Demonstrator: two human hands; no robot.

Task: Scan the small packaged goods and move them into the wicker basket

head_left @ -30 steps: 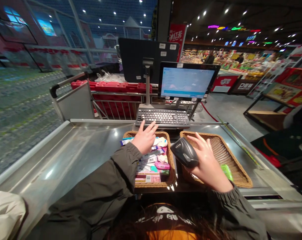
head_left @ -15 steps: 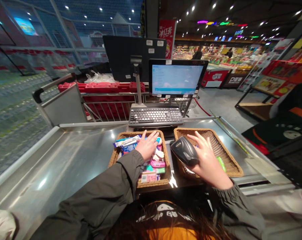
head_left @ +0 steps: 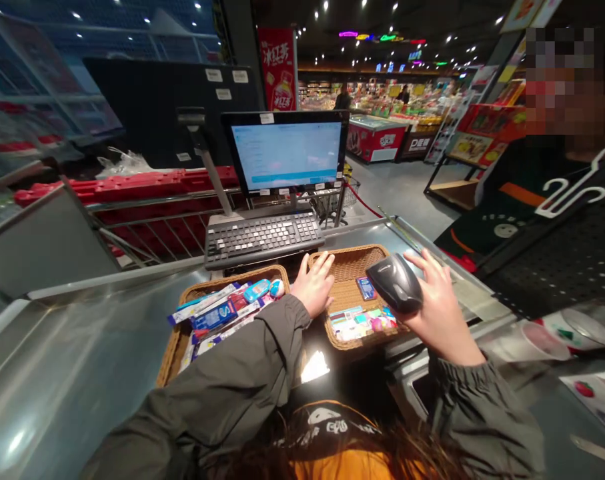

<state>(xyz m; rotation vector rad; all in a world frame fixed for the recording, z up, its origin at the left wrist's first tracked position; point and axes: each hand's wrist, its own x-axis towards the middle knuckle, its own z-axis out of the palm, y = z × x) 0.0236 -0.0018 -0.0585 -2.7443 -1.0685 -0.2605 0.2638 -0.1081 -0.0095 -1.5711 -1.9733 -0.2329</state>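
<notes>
My right hand (head_left: 439, 303) is closed around a black handheld barcode scanner (head_left: 396, 283), held over the right wicker basket (head_left: 349, 267). My left hand (head_left: 315, 287) is palm down with its fingers stretched out, at the left rim of that basket; no item shows in it. Inside the right basket are a small blue packet (head_left: 366, 289) and a colourful pile of small packages (head_left: 365, 323). The left wicker basket (head_left: 169, 353) holds several small packs, among them a blue packet (head_left: 215, 317) and a light-blue container (head_left: 257, 291). My left sleeve hides part of this basket.
Behind the baskets stand a keyboard (head_left: 265, 235) and a lit monitor (head_left: 289, 155) on a metal counter (head_left: 97, 333). A person in dark clothing (head_left: 572, 220) is at the right, near white hangers (head_left: 572, 193) and cups (head_left: 532, 340). Red crates (head_left: 132, 183) sit beyond the counter.
The view has swung right. My left hand has moved from over the left basket to the right basket's left rim. The scanner stays in my right hand. A person has come into view at the right.
</notes>
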